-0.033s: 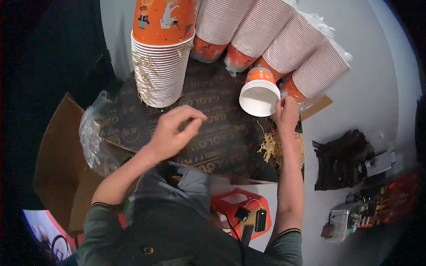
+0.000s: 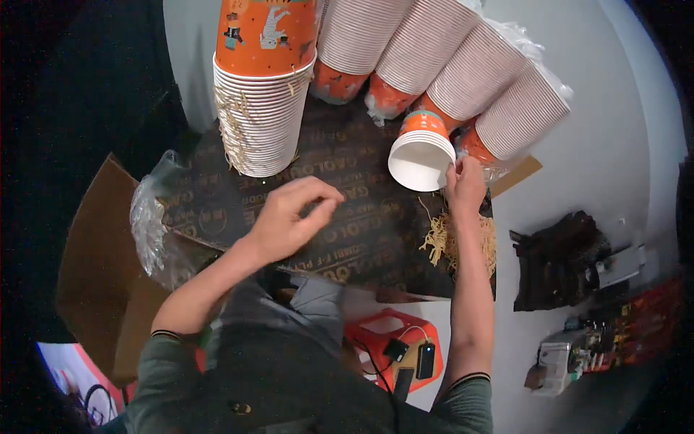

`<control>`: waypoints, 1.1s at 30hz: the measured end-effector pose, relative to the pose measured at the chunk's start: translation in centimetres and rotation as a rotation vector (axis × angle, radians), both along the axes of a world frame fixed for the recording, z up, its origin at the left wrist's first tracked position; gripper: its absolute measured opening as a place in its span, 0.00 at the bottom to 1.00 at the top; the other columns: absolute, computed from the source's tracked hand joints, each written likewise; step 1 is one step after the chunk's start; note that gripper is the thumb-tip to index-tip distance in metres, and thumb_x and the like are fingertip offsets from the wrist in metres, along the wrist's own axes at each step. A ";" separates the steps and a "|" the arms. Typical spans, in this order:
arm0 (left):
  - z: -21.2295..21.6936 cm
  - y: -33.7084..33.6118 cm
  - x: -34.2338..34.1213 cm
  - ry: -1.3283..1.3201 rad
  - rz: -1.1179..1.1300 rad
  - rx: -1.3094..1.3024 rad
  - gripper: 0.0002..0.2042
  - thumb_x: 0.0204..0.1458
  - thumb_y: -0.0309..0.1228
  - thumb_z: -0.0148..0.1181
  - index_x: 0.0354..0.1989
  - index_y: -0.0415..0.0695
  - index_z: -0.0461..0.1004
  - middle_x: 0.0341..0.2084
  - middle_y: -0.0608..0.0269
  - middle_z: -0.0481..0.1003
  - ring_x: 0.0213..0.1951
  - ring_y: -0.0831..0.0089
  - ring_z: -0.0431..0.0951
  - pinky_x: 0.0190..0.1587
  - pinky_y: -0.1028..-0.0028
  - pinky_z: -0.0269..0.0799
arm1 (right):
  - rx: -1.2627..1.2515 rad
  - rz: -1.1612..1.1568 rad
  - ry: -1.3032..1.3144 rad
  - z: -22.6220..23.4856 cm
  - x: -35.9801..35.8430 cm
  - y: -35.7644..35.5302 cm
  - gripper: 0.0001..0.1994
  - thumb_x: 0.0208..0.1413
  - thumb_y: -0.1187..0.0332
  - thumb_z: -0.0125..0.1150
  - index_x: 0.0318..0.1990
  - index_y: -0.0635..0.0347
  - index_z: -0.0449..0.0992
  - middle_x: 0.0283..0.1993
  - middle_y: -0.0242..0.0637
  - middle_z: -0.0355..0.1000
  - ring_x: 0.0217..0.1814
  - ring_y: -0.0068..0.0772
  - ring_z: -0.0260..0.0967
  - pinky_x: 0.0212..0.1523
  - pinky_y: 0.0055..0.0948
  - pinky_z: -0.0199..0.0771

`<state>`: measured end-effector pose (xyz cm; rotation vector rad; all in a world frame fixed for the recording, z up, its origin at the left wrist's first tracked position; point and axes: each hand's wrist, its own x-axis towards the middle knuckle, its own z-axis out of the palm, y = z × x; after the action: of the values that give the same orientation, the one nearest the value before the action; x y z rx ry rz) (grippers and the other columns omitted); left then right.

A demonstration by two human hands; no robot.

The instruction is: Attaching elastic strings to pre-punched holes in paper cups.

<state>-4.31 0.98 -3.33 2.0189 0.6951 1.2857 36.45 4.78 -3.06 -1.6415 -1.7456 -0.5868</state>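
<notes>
A short nest of orange paper cups (image 2: 423, 160) with white rims lies tilted on the dark printed board (image 2: 361, 217), mouths toward me. My right hand (image 2: 466, 184) pinches the right side of its rim between thumb and fingers. Over the board, left of those cups, hovers my left hand (image 2: 296, 217), thumb and curled fingers apart with nothing between them. Beyond it stands a tall stack of white-rimmed paper cups (image 2: 264, 123), with straw-coloured shreds stuck along its side. An orange cup body with printed figures (image 2: 267, 36) rises at its top.
Several bagged cup stacks (image 2: 470, 69) lean along the far side. Shredded paper (image 2: 473, 242) lies under my right forearm. At left are clear plastic wrap (image 2: 148, 224) and an opened cardboard box (image 2: 97, 267). A red stool (image 2: 387, 318) holding a black device (image 2: 425, 359) stands below the board.
My left hand has shifted slightly right. The nest of cups and my right hand have moved a touch to the left.
</notes>
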 end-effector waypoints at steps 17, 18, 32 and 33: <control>-4.7 5.1 10.8 0.150 -0.020 -0.154 0.37 0.62 0.37 0.66 0.77 0.40 0.59 0.72 0.43 0.66 0.70 0.45 0.71 0.69 0.54 0.70 | -0.065 0.026 0.056 0.7 -4.0 -1.7 0.11 0.65 0.69 0.62 0.52 0.59 0.73 0.36 0.52 0.77 0.41 0.60 0.77 0.42 0.57 0.74; -4.8 5.3 11.0 0.152 -0.022 -0.150 0.37 0.62 0.37 0.66 0.77 0.40 0.59 0.72 0.43 0.66 0.70 0.45 0.71 0.69 0.54 0.70 | -0.061 0.024 0.058 0.7 -3.9 -1.7 0.11 0.65 0.69 0.62 0.52 0.59 0.73 0.36 0.52 0.77 0.41 0.60 0.77 0.42 0.57 0.74; -1.1 3.8 8.9 0.020 -0.049 -0.024 0.57 0.51 0.49 0.79 0.83 0.42 0.46 0.79 0.43 0.54 0.79 0.49 0.58 0.78 0.55 0.59 | -0.036 0.128 0.594 4.4 -6.4 -4.7 0.12 0.72 0.67 0.58 0.55 0.64 0.80 0.37 0.43 0.82 0.36 0.34 0.79 0.40 0.35 0.76; -0.6 3.1 8.2 0.109 -0.017 0.003 0.65 0.45 0.52 0.83 0.84 0.41 0.42 0.81 0.42 0.50 0.82 0.49 0.52 0.82 0.54 0.51 | -0.105 0.162 0.740 4.8 -6.4 -5.2 0.12 0.72 0.67 0.59 0.54 0.67 0.81 0.36 0.35 0.81 0.35 0.23 0.76 0.39 0.28 0.75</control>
<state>3.89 4.12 -3.90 2.1048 0.7248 1.1746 30.09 -0.45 1.73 -1.4966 -1.3373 0.1878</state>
